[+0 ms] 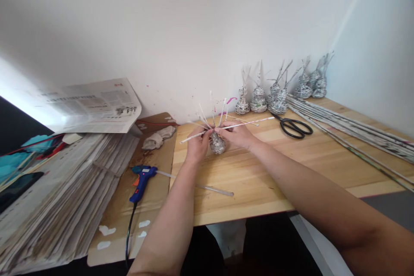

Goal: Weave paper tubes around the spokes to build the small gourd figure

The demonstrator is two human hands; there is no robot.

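A small woven newspaper vase (217,144) stands on the wooden table between my hands, with several thin paper sticks spreading upward from its neck. My left hand (198,143) is closed around the left side of the neck, thumb against it. From the right, my right hand (237,134) pinches at the same neck, its fingers partly hidden behind the sticks. One long paper stick (261,120) lies across the top of the neck, passing through both hands and reaching out to the right.
Black scissors (295,128) and long paper rods (349,131) lie to the right. Several woven vases (258,100) line the wall. At the left are a blue glue gun (141,184) on cardboard (111,207), a cloth (158,138) and a newspaper stack (87,181).
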